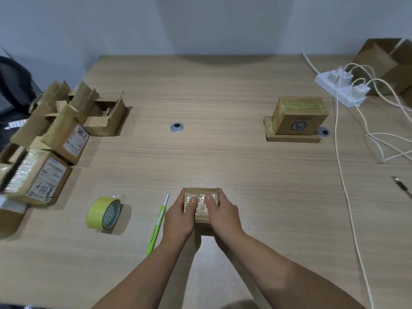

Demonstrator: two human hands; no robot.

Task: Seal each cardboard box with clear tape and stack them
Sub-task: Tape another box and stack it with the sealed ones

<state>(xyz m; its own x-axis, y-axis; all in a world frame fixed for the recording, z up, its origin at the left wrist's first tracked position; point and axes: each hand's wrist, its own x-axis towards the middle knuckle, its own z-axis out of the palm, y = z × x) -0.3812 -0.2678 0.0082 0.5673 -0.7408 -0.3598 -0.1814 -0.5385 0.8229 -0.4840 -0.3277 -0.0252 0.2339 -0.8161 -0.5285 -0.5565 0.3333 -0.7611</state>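
Box (pixel 201 210) sits on the bench (pixel 223 97) at its near edge, straight in front of the person, with glossy clear tape across its top. Both grips are closed on it: the left hand (pixel 178 217) and the right hand (pixel 224 214) wrap its sides, and the thumbs (pixel 193 200) press down on the taped top.

The step in hand looks like rubbing the tape down. To do it well, I would keep the fingers braced on the sides so the box cannot slide. The thumbs should work outward from the middle seam to push out wrinkles, then run over the edges where tape tends to lift. Once it is flat, the box probably goes on the stack (pixel 298 118), which stands well apart to the far right with one taped box on a flatter one. It should be set down square so the pile stays level.

The roll (pixel 104 214) and the green cutter (pixel 157 226) lie just left of the hands, within reach for the open boxes (pixel 104 117) at far left.

As for writing, the stack's upper box carries a round blue logo, but its lettering is too blurred to read. A labelled box (pixel 77 141) at left bears handwritten figures that look like "7786" seen upside down. The nearer box (pixel 48 181) has a printed label and dark handwriting I cannot make out.
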